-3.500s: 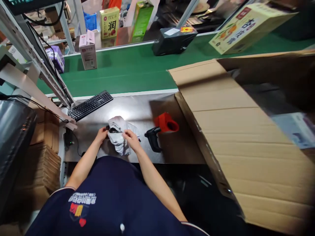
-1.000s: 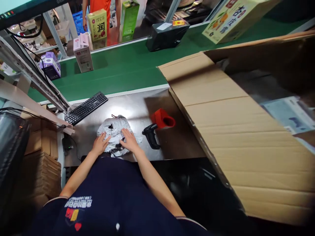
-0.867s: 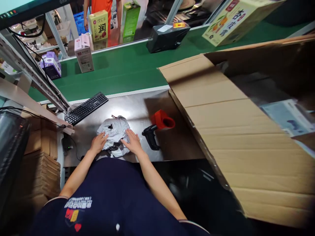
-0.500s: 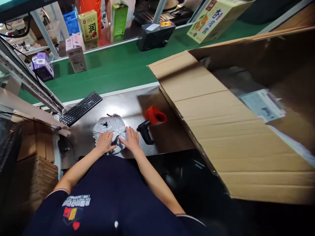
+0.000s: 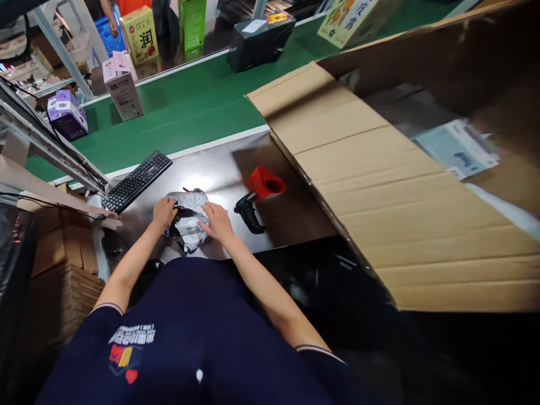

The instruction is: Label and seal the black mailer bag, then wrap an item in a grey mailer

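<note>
A crumpled grey plastic bag (image 5: 192,232) lies on the metal tabletop, a gap in its top showing black inside. At its upper left edge, my left hand (image 5: 164,211) is closed with the fingers curled over the plastic. My right hand (image 5: 217,221) grips the bag's right side, thumb and fingers bent onto the plastic. What the bag contains is hidden. To the right of my right hand lies a black handheld barcode scanner (image 5: 250,214), beside its red holder (image 5: 266,183).
A black keyboard (image 5: 137,181) lies at the left. A large open cardboard box (image 5: 358,185) fills the right side. Beyond the table runs a green conveyor belt (image 5: 181,104) bearing several product boxes. A metal post (image 5: 54,132) stands at the left. Another person's hand (image 5: 113,27) shows at the back.
My left hand has moved up and left to the bag's edge, and the bag's black inside shows more. My right hand remains at its right side. The camera view has shifted slightly.
</note>
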Demonstrator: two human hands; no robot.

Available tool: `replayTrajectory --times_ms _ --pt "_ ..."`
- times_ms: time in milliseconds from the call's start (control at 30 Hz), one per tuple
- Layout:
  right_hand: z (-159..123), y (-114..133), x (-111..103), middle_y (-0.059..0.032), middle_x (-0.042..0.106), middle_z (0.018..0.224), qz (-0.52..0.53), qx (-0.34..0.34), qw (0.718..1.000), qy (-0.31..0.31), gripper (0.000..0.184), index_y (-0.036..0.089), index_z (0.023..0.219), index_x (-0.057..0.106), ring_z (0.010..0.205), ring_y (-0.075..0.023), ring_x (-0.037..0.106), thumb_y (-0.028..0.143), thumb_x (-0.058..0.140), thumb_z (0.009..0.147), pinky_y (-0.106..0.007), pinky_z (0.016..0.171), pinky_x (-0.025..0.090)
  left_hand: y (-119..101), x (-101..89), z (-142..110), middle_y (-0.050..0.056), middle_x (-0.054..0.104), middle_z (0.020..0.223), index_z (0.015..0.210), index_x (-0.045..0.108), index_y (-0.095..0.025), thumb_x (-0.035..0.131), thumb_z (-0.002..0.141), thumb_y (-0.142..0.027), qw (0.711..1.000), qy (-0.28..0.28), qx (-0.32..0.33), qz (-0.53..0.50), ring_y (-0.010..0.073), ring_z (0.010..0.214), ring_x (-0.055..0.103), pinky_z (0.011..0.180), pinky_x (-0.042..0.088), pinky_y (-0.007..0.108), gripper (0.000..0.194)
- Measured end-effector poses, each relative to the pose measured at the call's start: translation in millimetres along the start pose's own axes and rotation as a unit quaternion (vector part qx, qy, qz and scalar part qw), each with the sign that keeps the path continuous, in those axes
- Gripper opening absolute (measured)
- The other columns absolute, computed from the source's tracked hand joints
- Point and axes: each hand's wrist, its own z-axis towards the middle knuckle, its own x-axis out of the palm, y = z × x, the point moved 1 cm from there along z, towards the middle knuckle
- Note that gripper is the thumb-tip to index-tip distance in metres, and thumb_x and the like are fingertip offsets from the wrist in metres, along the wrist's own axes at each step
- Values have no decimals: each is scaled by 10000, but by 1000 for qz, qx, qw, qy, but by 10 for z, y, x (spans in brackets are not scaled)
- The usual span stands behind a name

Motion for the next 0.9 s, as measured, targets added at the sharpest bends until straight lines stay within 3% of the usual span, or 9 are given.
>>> replayTrajectory --times_ms 100,167,300,467,600,667,733,833,900 --pt "-195 197 155 -173 672 1252 -35 -102 993 47 356 137 1268 680 1181 -334 581 349 611 990 -464 1040 459 103 168 -120 181 655 1209 1160 692 -137 553 992 -155 998 -25 46 44 323 1230 569 1106 421 436 219" --pt "-334 240 278 -159 698 1121 -53 -119 989 70 311 135 1204 705 1074 -329 610 344 619 990 -459 948 496 176 250 -190 154 673 1222 1131 706 -182 494 1009 -142 990 -19 117 75 291 1214 593 1101 438 421 248" --pt "-561 -9 481 -175 685 1252 -64 -122 989 56 392 139 1342 657 1134 -329 620 232 606 965 -488 1017 501 268 322 -247 85 694 1250 1105 729 -257 498 1013 -160 965 14 217 149 252 1191 619 1067 475 402 266" --pt "-604 -569 494 -144 631 1455 -62 -147 982 102 443 175 1345 672 1336 -280 586 95 482 953 -543 1223 377 181 333 -232 114 658 1357 1170 739 -253 437 1018 -153 977 -6 114 178 298 1187 617 1021 489 457 353" --pt "-413 -749 329 -158 532 1566 -68 -26 994 84 549 155 1409 624 1433 -296 509 34 441 906 -630 1285 199 -17 356 -254 129 583 1448 1367 653 -271 507 1028 -333 992 22 34 122 329 1220 602 1026 498 465 374" --pt "-349 -680 267 -174 496 1591 -68 34 996 48 541 146 1376 643 1432 -322 502 34 445 885 -667 1277 166 -75 379 -243 164 533 1483 1439 600 -245 592 987 -495 994 56 30 94 368 1230 599 1024 510 490 517" --pt "-367 -496 257 -180 518 1568 -49 69 996 0 488 145 1325 673 1401 -333 518 69 467 889 -634 1257 249 -49 400 -197 185 514 1489 1459 588 -222 663 935 -536 993 94 25 60 387 1241 600 1033 520 496 616" --pt "-509 -78 352 -179 612 1448 12 60 996 -64 410 148 1337 667 1322 -324 557 234 518 964 -507 1149 432 139 416 -96 185 563 1428 1448 609 -182 692 912 -401 987 147 51 -36 363 1257 606 1094 504 478 585" --pt "-583 184 449 -175 639 1387 40 33 997 -64 439 158 1361 651 1269 -328 575 355 567 978 -478 1080 479 305 418 -56 181 584 1409 1458 601 -156 689 887 -318 978 165 85 -97 354 1309 576 1154 464 485 600"
